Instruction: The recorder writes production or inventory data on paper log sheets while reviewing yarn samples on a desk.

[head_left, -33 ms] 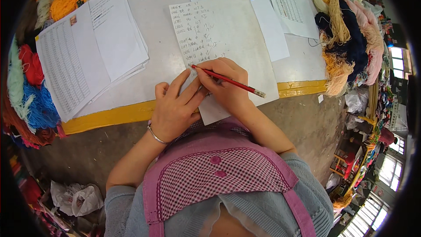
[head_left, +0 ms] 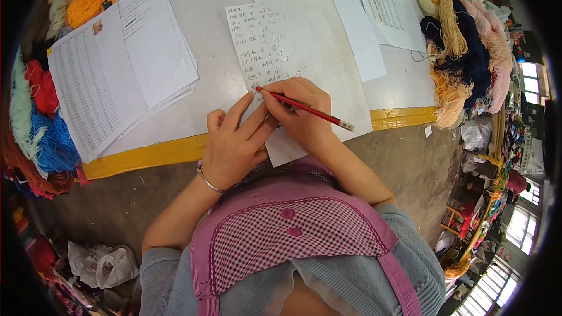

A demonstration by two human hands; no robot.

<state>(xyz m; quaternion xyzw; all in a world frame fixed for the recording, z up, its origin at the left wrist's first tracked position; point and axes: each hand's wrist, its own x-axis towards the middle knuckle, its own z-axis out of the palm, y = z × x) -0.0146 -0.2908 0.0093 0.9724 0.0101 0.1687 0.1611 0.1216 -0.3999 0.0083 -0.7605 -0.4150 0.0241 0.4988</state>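
**Red pencil down on the handwritten sheet**

Watching the head cam feed here. The right hand [head_left: 298, 108] has its fingers pinched tight around a red pencil [head_left: 304, 109], tip touching the handwritten sheet [head_left: 304, 52] just below the last written rows, and the eraser end pointing off to the right over the paper's lower edge. The left hand [head_left: 234, 143] lies flat on the bottom left part of that same sheet, fingers loosely spread, holding nothing, right up against the other hand. There's a thin bracelet [head_left: 208, 180] on that wrist.

The sheet sits on a white table [head_left: 211, 82] with a yellow taped edge [head_left: 152, 153], overhanging it a bit toward me. A stack of printed tables [head_left: 111, 76] is off to the left, more printed pages [head_left: 374, 6] behind. Yarn bundles [head_left: 462, 47] piled on the right, more yarn [head_left: 35, 117] on the left.
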